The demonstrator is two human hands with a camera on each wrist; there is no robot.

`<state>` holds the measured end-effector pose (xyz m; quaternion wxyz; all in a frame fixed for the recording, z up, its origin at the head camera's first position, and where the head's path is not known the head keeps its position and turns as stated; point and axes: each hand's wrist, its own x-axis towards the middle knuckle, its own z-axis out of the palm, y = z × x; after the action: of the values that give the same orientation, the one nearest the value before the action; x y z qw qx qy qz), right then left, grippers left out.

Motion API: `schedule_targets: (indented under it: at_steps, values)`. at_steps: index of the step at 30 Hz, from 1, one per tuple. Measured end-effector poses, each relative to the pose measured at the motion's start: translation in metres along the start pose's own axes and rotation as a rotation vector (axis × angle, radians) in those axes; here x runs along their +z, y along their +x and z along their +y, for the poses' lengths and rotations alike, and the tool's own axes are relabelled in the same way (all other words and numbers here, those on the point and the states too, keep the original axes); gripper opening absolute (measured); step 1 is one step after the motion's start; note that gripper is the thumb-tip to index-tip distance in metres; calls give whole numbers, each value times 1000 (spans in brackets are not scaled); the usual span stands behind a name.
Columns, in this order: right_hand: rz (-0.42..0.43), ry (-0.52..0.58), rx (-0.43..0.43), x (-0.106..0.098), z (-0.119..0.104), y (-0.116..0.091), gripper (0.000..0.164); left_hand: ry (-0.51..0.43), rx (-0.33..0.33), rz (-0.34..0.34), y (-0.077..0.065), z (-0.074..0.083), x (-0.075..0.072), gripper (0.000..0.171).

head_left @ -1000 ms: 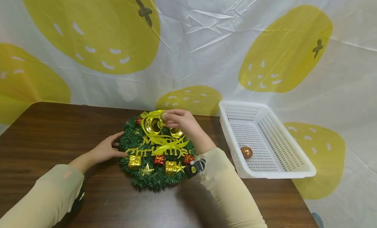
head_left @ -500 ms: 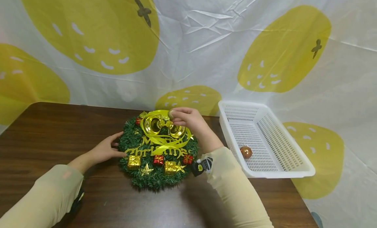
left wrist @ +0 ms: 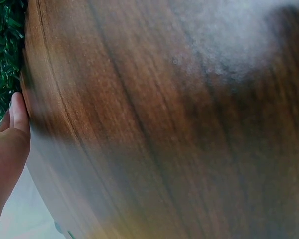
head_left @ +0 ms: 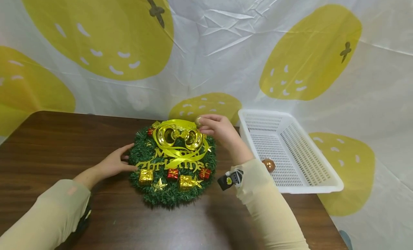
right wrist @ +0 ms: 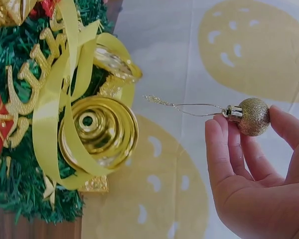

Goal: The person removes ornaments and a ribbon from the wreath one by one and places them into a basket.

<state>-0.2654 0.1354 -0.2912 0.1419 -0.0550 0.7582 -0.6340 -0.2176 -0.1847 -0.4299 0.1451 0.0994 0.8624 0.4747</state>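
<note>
A green tinsel wreath lies on the table, bearing gold bells, yellow ribbon, gold "Merry Christmas" lettering, small red and gold gift boxes and stars. My right hand pinches a small gold glitter bauble between thumb and fingers, above the wreath's upper right. From the bauble's cap a thin gold loop of string points towards the bells in the right wrist view. My left hand rests at the wreath's left edge, thumb and fingers spread against the tinsel.
To the right a white perforated plastic basket stands on the brown wooden table. Inside it lies a shiny copper bauble, partly behind the right sleeve. A white curtain with yellow fruit prints hangs behind the table.
My right hand has moved right and slightly up with the gold bauble, uncovering more of the right-hand bell. The left hand stays at the wreath's edge.
</note>
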Motion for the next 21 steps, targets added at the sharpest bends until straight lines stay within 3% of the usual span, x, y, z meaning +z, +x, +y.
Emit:
schedule_targets:
  at_steps: [10, 21]
  values:
    - [31, 17, -59, -23, -5, -5, 43, 0, -5, -5, 0, -1, 0, 99]
    - [66, 36, -68, -64, -12, -13, 45, 10, 4, 0, -1, 0, 0, 98]
